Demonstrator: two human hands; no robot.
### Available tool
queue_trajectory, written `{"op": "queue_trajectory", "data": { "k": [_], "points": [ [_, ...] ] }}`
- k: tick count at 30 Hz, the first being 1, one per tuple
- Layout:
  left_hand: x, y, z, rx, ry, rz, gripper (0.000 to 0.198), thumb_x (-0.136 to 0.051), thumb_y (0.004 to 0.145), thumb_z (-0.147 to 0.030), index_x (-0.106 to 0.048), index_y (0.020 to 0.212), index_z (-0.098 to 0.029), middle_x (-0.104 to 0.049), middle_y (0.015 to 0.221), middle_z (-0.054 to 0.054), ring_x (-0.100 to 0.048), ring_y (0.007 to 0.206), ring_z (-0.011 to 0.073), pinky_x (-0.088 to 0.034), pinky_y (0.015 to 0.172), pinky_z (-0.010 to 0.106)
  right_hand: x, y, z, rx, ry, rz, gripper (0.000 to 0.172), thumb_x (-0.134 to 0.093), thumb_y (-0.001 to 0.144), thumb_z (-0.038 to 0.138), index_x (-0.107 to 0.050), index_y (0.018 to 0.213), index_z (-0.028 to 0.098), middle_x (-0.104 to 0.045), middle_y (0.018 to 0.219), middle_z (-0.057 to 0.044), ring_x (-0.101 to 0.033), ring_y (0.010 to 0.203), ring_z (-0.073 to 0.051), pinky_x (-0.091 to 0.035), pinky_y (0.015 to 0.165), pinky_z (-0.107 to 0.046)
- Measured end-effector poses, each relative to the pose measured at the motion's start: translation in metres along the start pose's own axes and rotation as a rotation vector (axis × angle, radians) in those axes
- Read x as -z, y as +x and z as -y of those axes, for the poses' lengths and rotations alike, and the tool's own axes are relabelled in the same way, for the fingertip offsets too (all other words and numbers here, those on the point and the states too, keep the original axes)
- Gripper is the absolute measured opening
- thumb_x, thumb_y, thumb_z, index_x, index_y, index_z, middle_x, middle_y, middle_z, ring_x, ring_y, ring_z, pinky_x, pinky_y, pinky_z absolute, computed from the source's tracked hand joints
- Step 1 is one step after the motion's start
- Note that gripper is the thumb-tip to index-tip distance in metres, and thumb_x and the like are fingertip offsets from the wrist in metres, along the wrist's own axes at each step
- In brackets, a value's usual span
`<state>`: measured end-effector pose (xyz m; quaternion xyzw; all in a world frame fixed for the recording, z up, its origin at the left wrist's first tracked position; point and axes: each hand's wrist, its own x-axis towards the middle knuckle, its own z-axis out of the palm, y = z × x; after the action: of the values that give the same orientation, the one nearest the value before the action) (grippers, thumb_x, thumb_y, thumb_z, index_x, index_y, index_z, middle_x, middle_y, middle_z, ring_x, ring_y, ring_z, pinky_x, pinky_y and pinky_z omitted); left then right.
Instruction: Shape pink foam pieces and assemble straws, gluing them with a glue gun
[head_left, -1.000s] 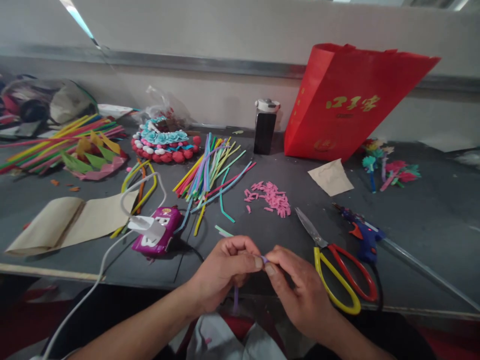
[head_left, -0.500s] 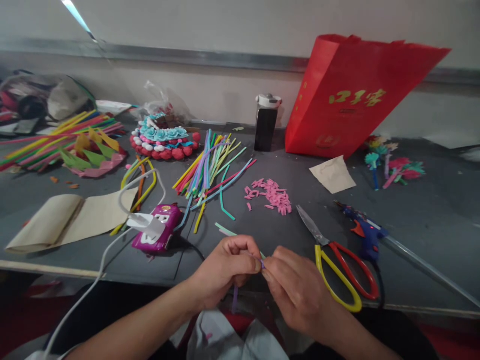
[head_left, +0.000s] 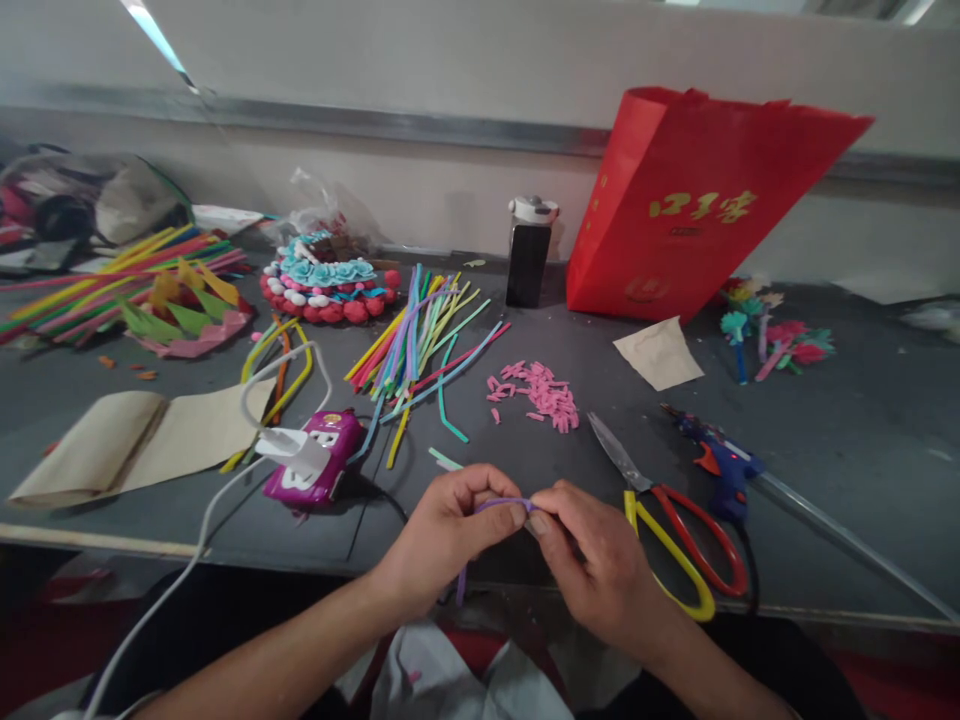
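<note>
Just above the desk's front edge, both my hands work on a thin purple strip (head_left: pixel 504 502). My left hand (head_left: pixel 457 525) is closed in a pinch on it between thumb and fingers, and part of it hangs down below this hand. Thumb and fingertips of my right hand (head_left: pixel 596 550) pinch the same strip close to the left fingertips. What the right fingers cover is hidden. Beyond my hands lies a pile of small pink pieces (head_left: pixel 544 395). Scissors (head_left: pixel 645 488) with one yellow and one red handle lie right of my right hand.
A blue glue gun (head_left: pixel 724 465) lies at right. Behind stand a red bag (head_left: pixel 690 210) and a bottle (head_left: pixel 529 260). Coloured strips (head_left: pixel 416 345) lie centre-left, near a purple power socket (head_left: pixel 319 470) with a white cable (head_left: pixel 176 585). Brown paper (head_left: pixel 202 430) lies left.
My fingertips have parted slightly, so more of the purple strip shows between and over the left fingers. Both hands still pinch it. The view has shifted slightly.
</note>
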<state>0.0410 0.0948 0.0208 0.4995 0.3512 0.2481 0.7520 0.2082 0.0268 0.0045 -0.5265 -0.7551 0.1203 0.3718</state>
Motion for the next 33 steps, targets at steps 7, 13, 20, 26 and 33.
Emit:
{"op": "queue_trajectory", "data": {
  "k": [7,13,20,26,33],
  "points": [
    [0.0007,0.0025,0.0014,0.045,-0.122,0.003,0.018,-0.071,0.076,-0.029,-0.062,0.076,-0.013,-0.038,0.049,-0.009,-0.026,0.043,0.0028,-0.016,0.042,0.019,-0.0031,0.0019,0.0009,0.044,-0.034,-0.049,0.012,-0.042,0.095,0.013,-0.053,0.094,0.019,-0.058,0.077,-0.003,-0.054,0.069,-0.015,-0.041,0.065,-0.027],
    [0.0024,0.0028,0.0003,0.114,-0.229,0.017,0.018,-0.075,0.070,-0.025,-0.060,0.072,-0.014,-0.038,0.046,-0.009,-0.025,0.040,0.0015,-0.016,0.040,0.018,-0.0030,0.0017,-0.0023,0.130,-0.132,-0.029,0.014,-0.042,0.093,0.009,-0.054,0.092,0.017,-0.057,0.074,-0.004,-0.050,0.068,-0.016,-0.040,0.064,-0.029],
    [0.0039,0.0043,0.0030,0.186,-0.327,0.028,0.015,-0.072,0.067,-0.017,-0.057,0.067,-0.014,-0.038,0.045,-0.010,-0.024,0.036,0.0007,-0.015,0.039,0.018,-0.0022,0.0020,-0.0049,0.244,-0.306,0.039,0.017,-0.040,0.090,0.007,-0.056,0.089,0.015,-0.053,0.069,-0.004,-0.045,0.064,-0.018,-0.035,0.058,-0.031],
    [0.0038,0.0062,0.0064,0.215,-0.340,0.027,0.014,-0.068,0.065,-0.014,-0.054,0.065,-0.015,-0.037,0.044,-0.011,-0.021,0.036,0.0006,-0.012,0.038,0.018,-0.0045,0.0045,-0.0052,0.310,-0.396,0.073,0.023,-0.037,0.087,0.004,-0.057,0.092,0.014,-0.053,0.068,-0.005,-0.044,0.064,-0.019,-0.035,0.058,-0.032],
    [0.0027,0.0027,0.0044,0.147,-0.316,0.040,0.014,-0.069,0.069,-0.019,-0.056,0.069,-0.015,-0.035,0.045,-0.010,-0.022,0.039,0.0019,-0.016,0.040,0.019,-0.0046,0.0036,-0.0057,0.235,-0.235,-0.034,0.012,-0.044,0.092,0.009,-0.054,0.094,0.015,-0.054,0.070,-0.004,-0.049,0.066,-0.017,-0.040,0.061,-0.029]
  ]
}}
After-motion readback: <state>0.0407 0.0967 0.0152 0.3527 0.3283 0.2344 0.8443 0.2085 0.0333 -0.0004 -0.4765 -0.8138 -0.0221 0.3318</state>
